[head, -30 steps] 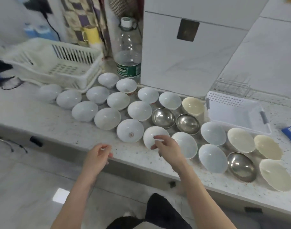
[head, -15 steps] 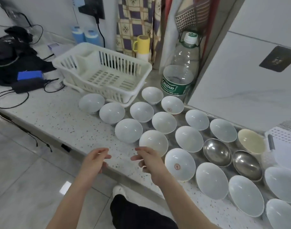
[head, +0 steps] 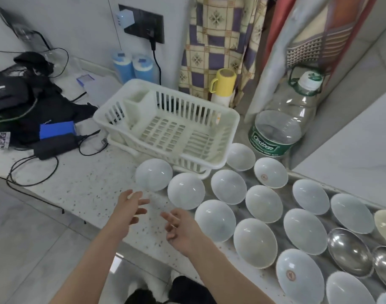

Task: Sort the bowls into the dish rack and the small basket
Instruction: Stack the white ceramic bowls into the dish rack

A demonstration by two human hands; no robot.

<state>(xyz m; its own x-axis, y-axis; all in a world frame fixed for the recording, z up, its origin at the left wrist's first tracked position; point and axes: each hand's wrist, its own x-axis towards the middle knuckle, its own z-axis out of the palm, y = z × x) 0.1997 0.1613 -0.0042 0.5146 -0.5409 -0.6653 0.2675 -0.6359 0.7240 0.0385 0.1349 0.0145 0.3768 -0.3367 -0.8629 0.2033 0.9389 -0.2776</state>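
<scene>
None of the bowls [head: 214, 220] are sorted as I see it: dish rack [head: 165, 126] mid-frame holds nothing, left hand [head: 130, 207] and right hand [head: 181, 229] loose-fingered, empty.

A home kitchen, or a kitchen corner of a lived-in room. A speckled stone counter [head: 82, 183] fills the middle of the frame, carrying a white plastic dish rack [head: 165, 128], many white bowls [head: 262, 204] and steel bowls [head: 350, 252] at lower right, a large water bottle [head: 282, 128] at right, and a yellow mug [head: 223, 82]. Patterned cloths [head: 218, 36] hang at the top; a wall socket [head: 143, 25] sits upper left.
</scene>
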